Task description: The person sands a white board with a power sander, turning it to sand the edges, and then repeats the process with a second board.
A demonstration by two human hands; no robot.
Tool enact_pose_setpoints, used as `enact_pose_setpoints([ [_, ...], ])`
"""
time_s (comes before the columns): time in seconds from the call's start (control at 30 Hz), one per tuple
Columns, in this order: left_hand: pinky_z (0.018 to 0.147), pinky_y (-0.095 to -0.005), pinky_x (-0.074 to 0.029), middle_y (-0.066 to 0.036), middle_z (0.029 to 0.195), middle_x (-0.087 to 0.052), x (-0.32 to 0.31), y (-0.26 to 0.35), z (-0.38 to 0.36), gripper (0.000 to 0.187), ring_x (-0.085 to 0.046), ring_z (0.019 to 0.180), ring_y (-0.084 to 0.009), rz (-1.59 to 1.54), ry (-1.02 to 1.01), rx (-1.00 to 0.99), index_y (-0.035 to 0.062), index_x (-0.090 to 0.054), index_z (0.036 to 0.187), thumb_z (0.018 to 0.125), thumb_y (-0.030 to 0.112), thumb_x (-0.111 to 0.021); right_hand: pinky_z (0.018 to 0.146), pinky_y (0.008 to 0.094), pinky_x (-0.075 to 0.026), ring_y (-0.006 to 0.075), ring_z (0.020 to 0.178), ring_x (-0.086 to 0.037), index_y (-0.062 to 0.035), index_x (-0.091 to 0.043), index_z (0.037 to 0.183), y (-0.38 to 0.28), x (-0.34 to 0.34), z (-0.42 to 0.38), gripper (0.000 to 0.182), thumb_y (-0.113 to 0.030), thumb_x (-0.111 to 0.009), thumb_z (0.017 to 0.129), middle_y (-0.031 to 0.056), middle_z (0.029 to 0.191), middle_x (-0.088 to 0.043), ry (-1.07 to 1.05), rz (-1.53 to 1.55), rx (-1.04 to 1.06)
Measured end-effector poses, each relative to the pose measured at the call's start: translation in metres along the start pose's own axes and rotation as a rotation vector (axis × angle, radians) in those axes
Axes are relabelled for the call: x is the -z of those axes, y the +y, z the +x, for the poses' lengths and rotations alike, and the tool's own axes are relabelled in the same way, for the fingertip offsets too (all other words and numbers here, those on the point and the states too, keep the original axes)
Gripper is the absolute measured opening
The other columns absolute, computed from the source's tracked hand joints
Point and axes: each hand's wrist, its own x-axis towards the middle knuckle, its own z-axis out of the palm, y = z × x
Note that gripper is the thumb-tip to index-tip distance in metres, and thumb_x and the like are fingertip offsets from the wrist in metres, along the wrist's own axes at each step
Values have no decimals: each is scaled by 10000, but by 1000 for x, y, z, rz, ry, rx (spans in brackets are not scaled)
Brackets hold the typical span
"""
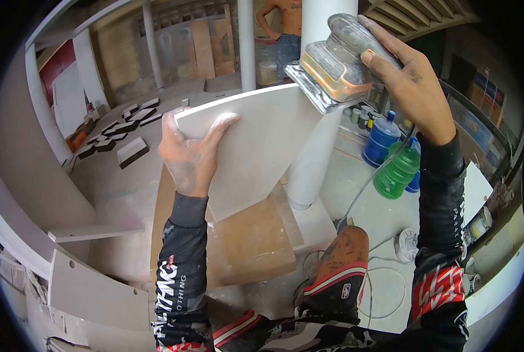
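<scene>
My left hand [191, 149] grips the left edge of a pale grey board [256, 146], holding it up on edge in front of me. My right hand [405, 73] is wrapped over the top of an electric palm sander [332, 64] with an orange band. The sander's pad rests against the board's upper right corner. Its grey cord [370, 179] hangs down past my right sleeve toward the floor. Both forearms wear black printed sleeves dusted with white.
A brown board [256, 240] lies on the floor below, beside a white column [314, 158]. A green bottle [398, 170] and blue water jugs [382, 138] stand to the right. Small blocks [121, 126] litter the far left floor. A person [285, 29] stands at the back.
</scene>
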Motion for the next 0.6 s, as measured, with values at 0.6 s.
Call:
enact_pose_setpoints([
  [0.6, 790, -338, -573, -149, 959, -751, -5, -30, 14, 407, -744, 882, -240, -34, 7, -132, 13, -629, 1042, 777, 194, -880, 832, 420, -573, 429, 859, -714, -17, -587, 1376, -171, -43, 38, 468, -189, -590, 940, 275, 986, -721, -289, -78, 134],
])
